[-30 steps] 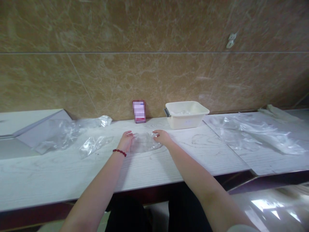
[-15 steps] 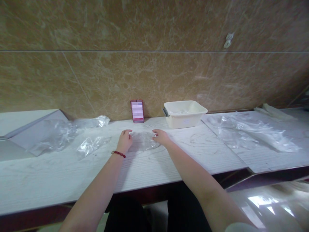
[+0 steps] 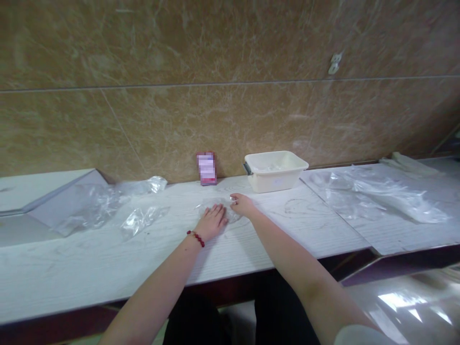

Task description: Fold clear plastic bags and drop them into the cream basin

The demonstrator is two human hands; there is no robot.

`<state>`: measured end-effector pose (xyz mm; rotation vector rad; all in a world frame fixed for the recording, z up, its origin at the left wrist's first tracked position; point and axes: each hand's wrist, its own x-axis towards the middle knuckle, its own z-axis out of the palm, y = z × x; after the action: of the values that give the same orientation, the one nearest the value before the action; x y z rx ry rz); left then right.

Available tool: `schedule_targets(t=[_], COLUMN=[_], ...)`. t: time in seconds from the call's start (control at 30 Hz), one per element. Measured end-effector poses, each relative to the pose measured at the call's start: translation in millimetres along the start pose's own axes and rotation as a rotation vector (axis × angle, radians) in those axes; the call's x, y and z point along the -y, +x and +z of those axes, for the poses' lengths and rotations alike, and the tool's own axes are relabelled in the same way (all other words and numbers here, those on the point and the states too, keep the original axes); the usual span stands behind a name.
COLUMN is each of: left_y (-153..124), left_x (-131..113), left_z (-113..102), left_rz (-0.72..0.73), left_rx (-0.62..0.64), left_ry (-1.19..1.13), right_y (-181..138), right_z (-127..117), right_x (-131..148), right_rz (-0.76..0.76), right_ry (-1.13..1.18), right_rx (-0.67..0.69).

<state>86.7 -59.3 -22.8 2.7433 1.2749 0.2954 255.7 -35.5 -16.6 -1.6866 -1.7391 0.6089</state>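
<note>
Clear plastic bag (image 3: 210, 202), one: on white table (image 3: 273, 235), nearer than and left of cream tub (image 3: 276, 180); likely light, limp, slippery, best gripped by edges. Left hand (image 3: 212, 222): flat across it, fingers extended. Right hand (image 3: 242, 205): pinching right edge

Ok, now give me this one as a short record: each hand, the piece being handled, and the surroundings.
Left hand: palm down on the clear plastic piece; red bead bracelet at the wrist
Right hand: fingertips at the piece's right end; firmness of grip unclear
Piece: lies on the white tabletop
Behind: cream tub, clear contents unidentifiable; phone-like device, screen blurred
Left side: white box, crumpled clear plastic
Right side: more clear plastic
</note>
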Motion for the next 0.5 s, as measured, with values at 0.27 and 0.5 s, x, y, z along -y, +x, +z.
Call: schedule_targets(t=[0.27,0.5], left_y=[-3.1,-3.7], left_x=[-4.0,-4.8], left_z=[-4.0,-4.6], left_rz=[-0.021,-0.038], left_rx=[0.023,0.041], left_ry=[0.06,0.106], right_y=[-4.2,-30.6], right_z=[-19.6,-36.5], right_x=[7.0,22.2], right_rz=[0.092,0.301], right_ry=[-0.143,0.172], right_rx=[-0.033,0.254])
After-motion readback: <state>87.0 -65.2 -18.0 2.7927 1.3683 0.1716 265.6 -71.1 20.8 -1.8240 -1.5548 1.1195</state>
